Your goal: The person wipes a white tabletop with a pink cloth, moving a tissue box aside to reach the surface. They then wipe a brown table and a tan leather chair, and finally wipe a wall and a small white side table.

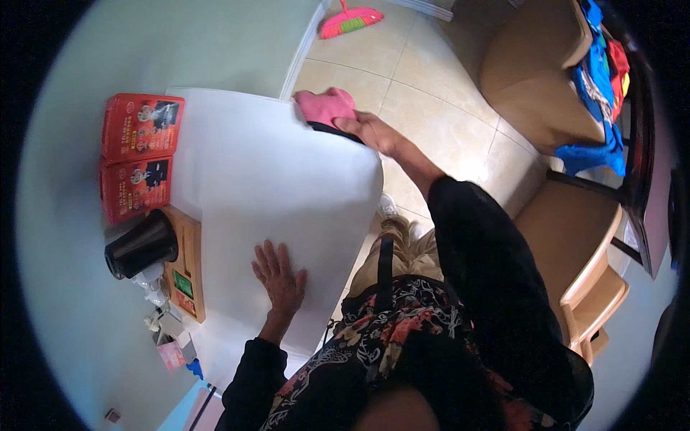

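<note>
My right hand [366, 129] grips a pink cloth [326, 106] at the far edge of a white table [259, 161]. Part of the cloth hangs past the tabletop over the tiled floor. A dark strip shows along the table's edge just below the cloth; I cannot tell what it is. Flat on the tabletop rests my left hand [279, 277], its fingers spread and nothing in it.
Two red packs [141, 129] stand against the wall. Beside them are a black bin-shaped container [143, 245], a wooden tray [191, 258] and small items. A pink broom head [351, 21] lies on the floor. Tan chairs [571, 242] and blue fabric [595, 151] are at right.
</note>
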{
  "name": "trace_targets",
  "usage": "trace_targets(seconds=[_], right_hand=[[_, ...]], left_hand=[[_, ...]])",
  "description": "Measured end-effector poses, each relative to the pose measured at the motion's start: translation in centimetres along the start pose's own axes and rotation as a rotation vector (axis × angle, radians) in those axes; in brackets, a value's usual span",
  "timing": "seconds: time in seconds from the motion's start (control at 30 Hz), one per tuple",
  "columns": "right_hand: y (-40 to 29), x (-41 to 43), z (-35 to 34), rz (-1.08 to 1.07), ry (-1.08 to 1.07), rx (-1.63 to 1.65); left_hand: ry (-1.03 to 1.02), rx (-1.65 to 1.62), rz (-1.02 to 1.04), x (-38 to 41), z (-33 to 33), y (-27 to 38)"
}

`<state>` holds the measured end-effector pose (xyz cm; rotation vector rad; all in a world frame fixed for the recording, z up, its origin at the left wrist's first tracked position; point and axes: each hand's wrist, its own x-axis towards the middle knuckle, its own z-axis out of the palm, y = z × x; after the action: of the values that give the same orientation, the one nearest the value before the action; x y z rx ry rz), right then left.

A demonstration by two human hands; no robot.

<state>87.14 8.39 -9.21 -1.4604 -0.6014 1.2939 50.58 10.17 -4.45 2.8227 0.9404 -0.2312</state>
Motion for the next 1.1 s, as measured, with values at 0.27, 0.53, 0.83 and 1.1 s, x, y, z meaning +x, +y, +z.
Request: trace_targets(seconds=[0.27, 0.53, 0.83, 1.1], right_hand=[[1.8, -2.9, -0.8, 0.140, 0.034, 0.190], [3.7, -0.1, -2.2, 0.070, -0.185, 0.069], [1.9, 12.7, 2.7, -0.193, -0.392, -0.198], [-4.6, 30.0, 15.7, -0.360, -0.471, -0.172]], left_hand=[[0.126, -0.014, -0.296, 16.2, -2.1, -2.1], [0.255, 0.049, -0.506, 24.4, -2.0, -3.6], [0.222, 0.043, -0.531, 24.0, -2.1, -3.0], [0.143, -0.019, -0.581, 23.4, -3.3, -2.2]])
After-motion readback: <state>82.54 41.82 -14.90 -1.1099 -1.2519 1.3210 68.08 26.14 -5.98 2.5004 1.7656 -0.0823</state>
